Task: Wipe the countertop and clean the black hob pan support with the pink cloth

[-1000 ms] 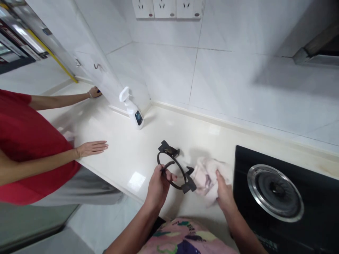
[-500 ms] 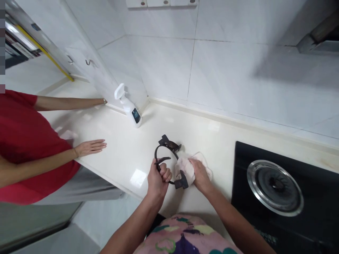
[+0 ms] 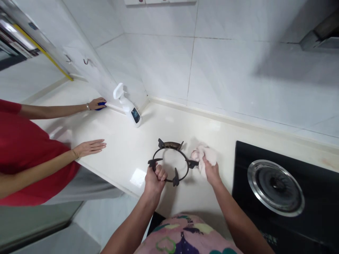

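Observation:
A dark round pan support (image 3: 188, 169) with several upright prongs is held over the pale counter. My left hand (image 3: 155, 178) is closed round its ring at the lower left. In my right hand (image 3: 211, 171) is a bunched pale pink cloth (image 3: 203, 155), just right of the prong on the ring's right side. Whether the cloth touches that prong I cannot tell.
The black gas hob (image 3: 265, 225) with a round metal burner (image 3: 275, 188) lies to the right. A white spray bottle (image 3: 129, 107) stands by the wall corner. At left, another person in a red top (image 3: 29, 151) has one hand on a blue object (image 3: 101, 104).
The pan support has turned from tilted to nearly level, its full ring now showing. My right hand and the cloth moved right, off the ring. The other person's far hand moved left.

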Motion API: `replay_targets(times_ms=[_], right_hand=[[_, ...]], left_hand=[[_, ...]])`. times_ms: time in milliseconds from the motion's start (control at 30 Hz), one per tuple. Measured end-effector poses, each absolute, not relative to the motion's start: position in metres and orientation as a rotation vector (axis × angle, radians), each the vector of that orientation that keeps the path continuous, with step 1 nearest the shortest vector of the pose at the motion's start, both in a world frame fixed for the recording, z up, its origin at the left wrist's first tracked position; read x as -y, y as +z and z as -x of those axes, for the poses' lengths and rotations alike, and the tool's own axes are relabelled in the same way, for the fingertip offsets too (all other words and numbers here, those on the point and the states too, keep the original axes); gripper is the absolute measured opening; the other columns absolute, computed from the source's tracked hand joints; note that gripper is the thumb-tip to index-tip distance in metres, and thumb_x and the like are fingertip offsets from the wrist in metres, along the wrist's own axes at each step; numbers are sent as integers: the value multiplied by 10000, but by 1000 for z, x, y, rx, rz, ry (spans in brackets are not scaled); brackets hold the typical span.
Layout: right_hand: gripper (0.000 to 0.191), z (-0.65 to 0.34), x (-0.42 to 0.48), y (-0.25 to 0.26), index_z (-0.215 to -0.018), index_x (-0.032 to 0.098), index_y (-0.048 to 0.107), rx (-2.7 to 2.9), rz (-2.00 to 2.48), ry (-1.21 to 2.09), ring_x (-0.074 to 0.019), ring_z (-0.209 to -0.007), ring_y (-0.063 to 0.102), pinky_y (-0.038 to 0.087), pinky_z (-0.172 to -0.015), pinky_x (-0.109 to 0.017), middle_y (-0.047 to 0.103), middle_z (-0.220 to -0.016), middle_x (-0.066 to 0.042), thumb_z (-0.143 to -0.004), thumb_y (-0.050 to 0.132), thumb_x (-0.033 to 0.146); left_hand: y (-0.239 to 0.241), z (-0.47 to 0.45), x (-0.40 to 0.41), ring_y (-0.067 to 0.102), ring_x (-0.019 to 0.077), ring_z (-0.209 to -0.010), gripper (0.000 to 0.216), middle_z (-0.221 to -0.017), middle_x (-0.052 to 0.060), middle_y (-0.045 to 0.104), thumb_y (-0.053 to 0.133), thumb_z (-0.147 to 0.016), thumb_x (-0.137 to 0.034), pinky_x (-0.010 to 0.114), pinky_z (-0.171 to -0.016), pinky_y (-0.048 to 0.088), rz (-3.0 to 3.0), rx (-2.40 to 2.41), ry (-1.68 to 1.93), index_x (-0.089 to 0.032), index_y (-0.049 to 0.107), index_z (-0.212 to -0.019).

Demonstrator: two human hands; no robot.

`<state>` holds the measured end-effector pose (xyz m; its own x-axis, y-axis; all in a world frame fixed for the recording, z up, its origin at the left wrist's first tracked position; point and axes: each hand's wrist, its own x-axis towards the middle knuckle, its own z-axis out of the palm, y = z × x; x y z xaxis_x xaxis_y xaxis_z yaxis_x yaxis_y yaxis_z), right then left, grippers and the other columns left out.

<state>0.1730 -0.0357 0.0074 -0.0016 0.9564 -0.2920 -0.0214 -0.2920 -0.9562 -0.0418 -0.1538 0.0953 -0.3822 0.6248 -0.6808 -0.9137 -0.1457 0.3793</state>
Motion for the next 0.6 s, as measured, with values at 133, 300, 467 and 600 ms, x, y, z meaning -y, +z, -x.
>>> replay_targets(times_ms=[133, 300, 467, 600], right_hand=[[638, -206, 13, 22, -1270, 203, 674, 798, 1457, 1459, -264, -1112, 731, 632, -879, -376, 758, -1224, -95, -784, 732, 612], [645, -224, 3, 39, -1308, 204, 656, 1372, 1574, 1363, -273, -1115, 703, 589, -955, -372, 734, -1215, -98, -799, 739, 591], [464, -174, 13, 31, -1208, 240, 698, 2268, 1273, 1099, -266, -1145, 626, 507, -1024, -400, 670, -1213, -80, -756, 770, 314], [370, -140, 9, 25, -1160, 260, 690, 2547, 1339, 866, -265, -1106, 617, 475, -959, -368, 681, -1123, -76, -795, 735, 218]], left_hand=[[66, 47, 168, 195, 72, -315, 350, -475, -98, 187, 374, -1000, -178, 229, -363, 96, 526, -942, 1710, -203, 446, -658], [45, 54, 176, 199, 74, -313, 374, -478, -97, 170, 358, -992, -142, 229, -352, 106, 530, -917, 1696, -207, 406, -627], [35, 59, 176, 224, 69, -330, 379, -501, -98, 173, 435, -977, -163, 228, -361, 123, 486, -876, 1679, -217, 353, -611], [33, 62, 173, 225, 64, -327, 392, -498, -103, 155, 465, -983, -167, 231, -369, 116, 455, -861, 1653, -214, 359, -608]])
